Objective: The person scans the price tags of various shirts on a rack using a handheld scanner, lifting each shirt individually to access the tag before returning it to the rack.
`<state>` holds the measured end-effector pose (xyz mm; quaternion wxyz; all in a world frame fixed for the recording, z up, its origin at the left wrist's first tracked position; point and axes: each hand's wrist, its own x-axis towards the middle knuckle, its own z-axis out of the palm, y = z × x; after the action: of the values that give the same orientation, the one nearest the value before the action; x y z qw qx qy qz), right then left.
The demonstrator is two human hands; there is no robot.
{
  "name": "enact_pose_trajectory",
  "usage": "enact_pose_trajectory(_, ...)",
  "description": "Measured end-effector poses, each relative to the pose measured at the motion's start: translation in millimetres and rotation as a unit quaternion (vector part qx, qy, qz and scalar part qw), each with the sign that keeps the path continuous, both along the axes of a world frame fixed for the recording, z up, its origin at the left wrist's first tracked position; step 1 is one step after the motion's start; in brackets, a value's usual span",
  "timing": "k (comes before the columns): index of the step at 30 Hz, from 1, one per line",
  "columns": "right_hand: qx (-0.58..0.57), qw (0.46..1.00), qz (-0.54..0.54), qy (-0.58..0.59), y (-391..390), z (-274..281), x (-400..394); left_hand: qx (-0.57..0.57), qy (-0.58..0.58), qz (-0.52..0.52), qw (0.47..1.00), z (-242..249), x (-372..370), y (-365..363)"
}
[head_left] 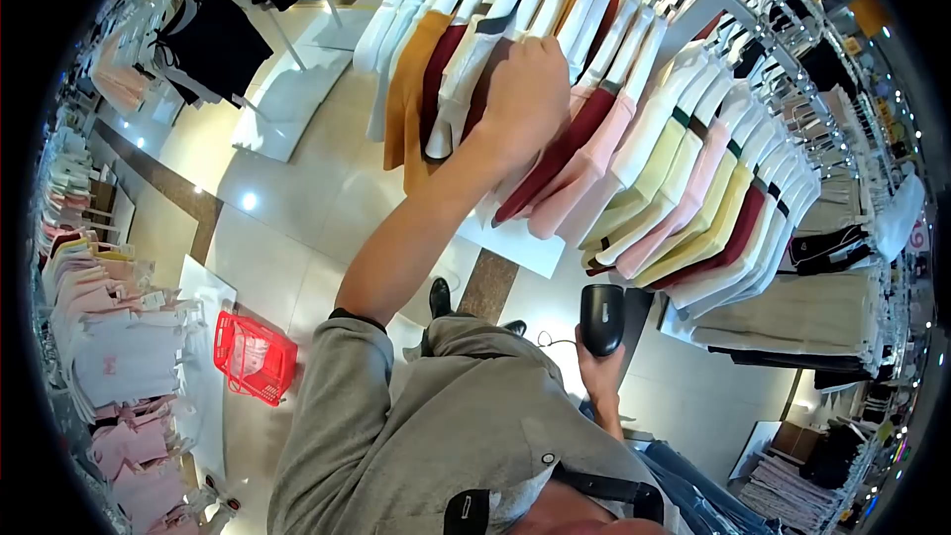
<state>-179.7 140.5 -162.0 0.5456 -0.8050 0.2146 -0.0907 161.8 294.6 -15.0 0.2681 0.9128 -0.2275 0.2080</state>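
Lower left of the frame, a red basket [283, 376] sits on the floor [317, 188]; up at top centre, it's the left hand [528, 89], curled in at the hanging clothes [594, 168], and whether it grips one, I can't tell! Right of centre, lower down, the right hand [599, 376] is closed round a black scanner [601, 322], just below the rack's pale garments.

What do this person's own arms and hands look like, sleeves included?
The left hand is ungloved; on that arm, a loose grey fabric sleeve ends near the elbow with a dark edge. The right hand is ungloved; its sleeve is unclear.
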Motion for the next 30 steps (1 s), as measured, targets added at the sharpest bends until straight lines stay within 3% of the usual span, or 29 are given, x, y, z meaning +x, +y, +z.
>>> enact_pose_trajectory(8, -0.014, 0.999, 0.012, -0.026, 13, -7, -2, -0.197, 0.045, -0.025, 0.979, 6, 40, -16)
enact_pose_trajectory(13, 0.002, 0.999, -0.018, -0.029, 15, -3, -7, -0.231, 0.149, -0.033, 0.961, 34, 13, 10)
enact_pose_trajectory(19, 0.054, 0.997, -0.041, -0.021, 9, -9, -7, -0.234, 0.142, -0.063, 0.96, 41, 18, 20)
enact_pose_trajectory(20, 0.039, 0.998, -0.035, -0.036, 9, -9, -7, -0.231, 0.068, -0.052, 0.969, 29, 24, 17)
enact_pose_trajectory(25, 0.061, 0.995, -0.048, -0.057, 3, -4, 1, -0.275, 0.154, -0.09, 0.945, 66, -25, 25)
enact_pose_trajectory(30, 0.113, 0.991, -0.071, -0.018, 8, 28, 5, -0.322, 0.261, -0.152, 0.897, 41, -107, 66)
